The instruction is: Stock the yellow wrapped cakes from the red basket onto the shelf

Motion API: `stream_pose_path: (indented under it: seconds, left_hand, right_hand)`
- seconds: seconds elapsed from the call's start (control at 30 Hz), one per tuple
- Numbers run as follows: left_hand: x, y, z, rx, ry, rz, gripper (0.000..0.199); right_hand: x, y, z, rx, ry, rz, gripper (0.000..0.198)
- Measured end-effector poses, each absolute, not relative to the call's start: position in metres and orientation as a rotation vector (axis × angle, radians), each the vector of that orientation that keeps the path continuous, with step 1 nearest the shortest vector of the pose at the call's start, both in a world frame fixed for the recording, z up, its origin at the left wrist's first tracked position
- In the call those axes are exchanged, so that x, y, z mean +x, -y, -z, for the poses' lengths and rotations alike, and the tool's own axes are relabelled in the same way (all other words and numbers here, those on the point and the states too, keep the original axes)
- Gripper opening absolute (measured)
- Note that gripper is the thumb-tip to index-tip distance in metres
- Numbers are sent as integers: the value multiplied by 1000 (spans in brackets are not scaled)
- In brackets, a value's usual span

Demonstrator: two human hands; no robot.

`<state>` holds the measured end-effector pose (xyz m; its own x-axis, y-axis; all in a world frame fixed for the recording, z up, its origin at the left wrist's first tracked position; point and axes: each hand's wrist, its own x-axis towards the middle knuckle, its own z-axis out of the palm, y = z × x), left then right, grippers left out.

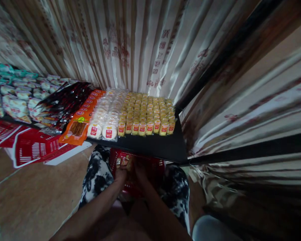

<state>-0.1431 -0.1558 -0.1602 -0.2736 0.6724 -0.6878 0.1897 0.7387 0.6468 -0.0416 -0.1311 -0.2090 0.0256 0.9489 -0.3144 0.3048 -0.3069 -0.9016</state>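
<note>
Striped satin curtains (130, 43) with a faded floral print hang behind and to the right of a black shelf (153, 145) stocked with packaged snacks. From the head view, rows of small yellow cake packets (147, 112) fill the right part of the shelf, with round white pastry packets (104, 118) just beside them on the left, then orange packets of dried strips (79, 125), dark red-and-black wrappers (65, 98), and pale green-and-white bags (12, 100) farther left. Below the shelf at the left, red cartons (32, 147) rest on a brown tiled floor (35, 197).

Beneath the shelf's front edge, a red plastic basket (153, 169) sits between the person's knees, which are clad in black-and-white patterned trousers (97, 174). The left hand (120, 174) is closed around a few small yellow snack packets (122, 163) inside the basket. The right hand (140, 172) reaches into the basket just beside it; the shade there hides whether its fingers are spread or closed.
</note>
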Motion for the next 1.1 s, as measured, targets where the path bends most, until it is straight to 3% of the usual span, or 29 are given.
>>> stream_pose_path:
  seconds: [0.2, 0.53, 0.73, 0.97, 1.1]
  left_hand:
    - [-159, 159, 120, 589, -1787, -548, 19]
    - [-190, 143, 50, 888, -1532, -474, 17]
    - [-188, 130, 31, 1020, -1443, -534, 12]
    - [-165, 121, 14, 1077, -1287, -746, 39]
    - [-153, 115, 7, 1190, -1201, -765, 39]
  right_hand:
    - [-24, 137, 179, -1610, 1240, -1316, 42]
    - [-10, 150, 127, -1207, 1088, -1684, 40]
    - [-7, 167, 105, -1183, 1042, -1763, 54]
    - [-2, 170, 94, -1130, 950, -1702, 51]
    - [4, 164, 90, -1098, 886, -1642, 54]
